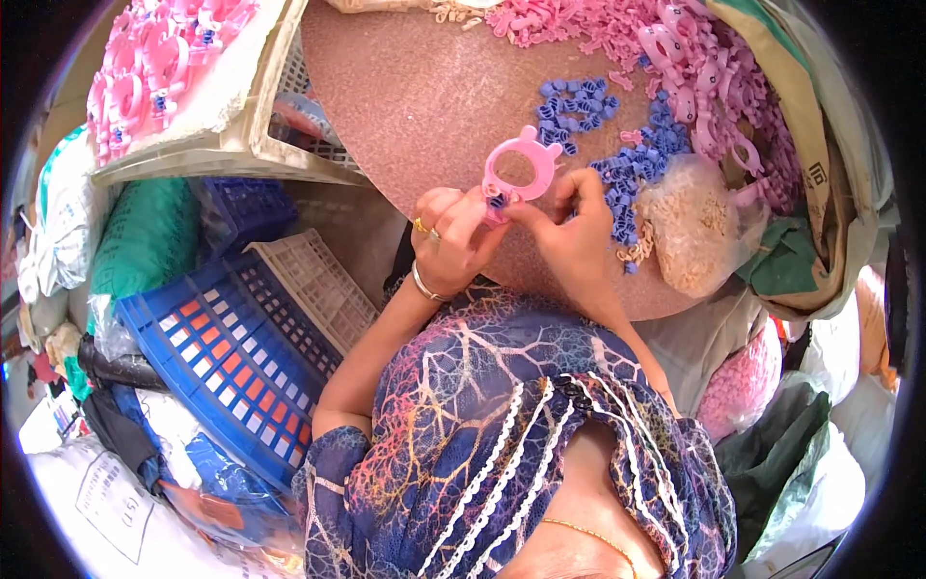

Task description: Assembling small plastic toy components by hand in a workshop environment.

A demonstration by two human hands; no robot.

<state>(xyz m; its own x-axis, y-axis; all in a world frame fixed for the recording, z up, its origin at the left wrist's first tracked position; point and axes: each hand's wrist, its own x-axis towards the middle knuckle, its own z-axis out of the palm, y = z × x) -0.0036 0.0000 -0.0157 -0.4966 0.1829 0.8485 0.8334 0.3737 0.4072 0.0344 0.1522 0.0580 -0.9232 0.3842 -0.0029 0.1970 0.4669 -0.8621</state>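
Pink eared ring (545,173), ears forward, long axis right-slanted, in left hand's (449,230) pinch, right hand's (577,234) grip unclear

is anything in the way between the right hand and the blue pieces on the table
Nothing visible is: the blue pieces lie immediately right of the right hand. The clear bag sits on their other side, not between.
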